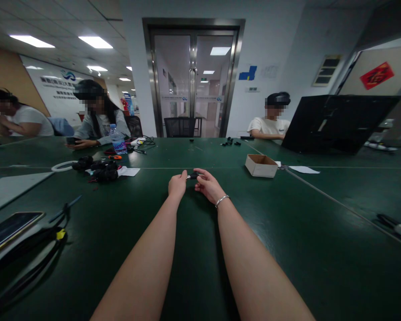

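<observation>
Both arms reach forward over the green table (200, 267). Between my hands is a small black cylindrical piece with a silver metal end (193, 176); its exact kind is too small to make out. My left hand (178, 184) is closed, thumb on top, at the silver end. Around the black end, the thumb and fingers of my right hand (210, 184) are curled, with a silver bracelet (222, 200) at that wrist. Part of the piece is hidden by the fingers of both hands.
An open cardboard box (261, 166) stands right of my hands. Black parts (103, 170) and a water bottle (118, 141) are on the left, nearer a phone (11, 229) and cables (30, 272). A large black panel (337, 125) stands at right. Several people sit opposite.
</observation>
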